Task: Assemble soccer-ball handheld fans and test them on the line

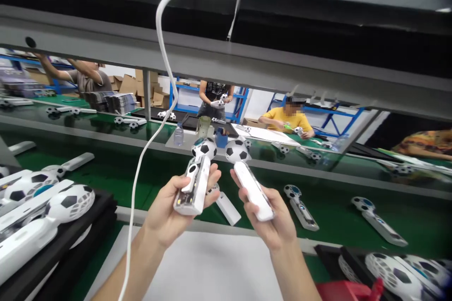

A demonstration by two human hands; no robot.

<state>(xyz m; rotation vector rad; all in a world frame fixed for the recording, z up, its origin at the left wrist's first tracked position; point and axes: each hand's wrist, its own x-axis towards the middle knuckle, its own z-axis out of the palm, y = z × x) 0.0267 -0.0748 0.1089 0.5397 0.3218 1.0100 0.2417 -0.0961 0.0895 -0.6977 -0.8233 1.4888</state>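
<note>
My left hand (176, 202) is closed around a white handheld device with a soccer-ball head (196, 183). Its clear-sided handle faces me, with inner parts showing, and my thumb presses on its side. A second such device (252, 188) is gripped in my right hand (271, 211), its smooth white handle slanting down to the right and its ball head up. Both are held apart, above a white sheet (212, 263). Behind them, another white device (228, 207) lies on the green conveyor belt, partly hidden by my left fingers.
Black trays (70, 240) of these devices are stacked at left, and more trays (332, 258) stand at right beside a red object (348, 290). A white cable (136, 183) hangs down across the left. Overhead runs a shelf beam (197, 56). Several people work across the belt.
</note>
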